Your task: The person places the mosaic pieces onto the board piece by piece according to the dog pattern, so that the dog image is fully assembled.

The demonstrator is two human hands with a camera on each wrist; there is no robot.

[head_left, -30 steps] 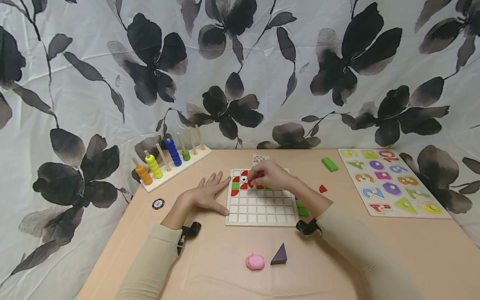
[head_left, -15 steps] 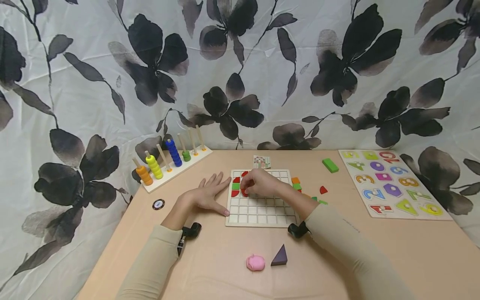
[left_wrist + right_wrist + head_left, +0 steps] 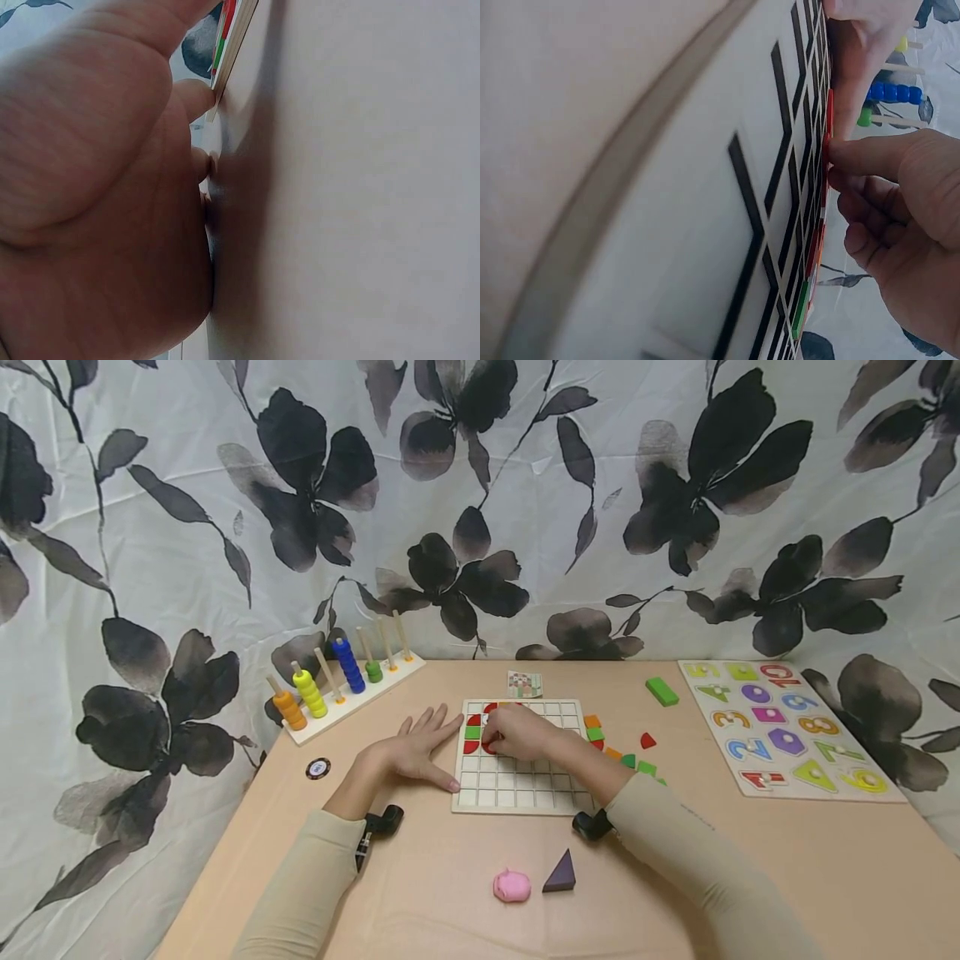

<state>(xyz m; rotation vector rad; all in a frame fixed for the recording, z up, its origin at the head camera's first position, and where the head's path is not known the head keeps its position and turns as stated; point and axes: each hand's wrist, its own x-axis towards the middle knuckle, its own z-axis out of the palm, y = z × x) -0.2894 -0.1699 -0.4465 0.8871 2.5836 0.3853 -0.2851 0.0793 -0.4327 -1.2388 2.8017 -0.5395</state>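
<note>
A white square grid board [image 3: 525,797] lies on the table, with red quarter-round tiles [image 3: 471,747] and a green square tile [image 3: 472,732] in its upper left cells. My right hand [image 3: 517,732] reaches over the board and pinches a red tile [image 3: 826,176] between thumb and fingertips, right at the grid's surface. Other tiles beneath this hand are hidden in the head view. Palm down on the table, my left hand [image 3: 408,753] has its fingers spread, with index finger and thumb at the board's left edge.
Loose coloured tiles [image 3: 628,761] lie right of the board, a small picture card [image 3: 524,684] behind it. A bead-peg stand [image 3: 352,697] is back left, a number puzzle [image 3: 787,727] right. A pink lump [image 3: 512,886] and dark triangular block [image 3: 560,872] sit in front.
My right hand has moved left and down over the board with the red tile, bringing it to the grid. Loose tiles on the right came into view. The left hand has stayed put.
</note>
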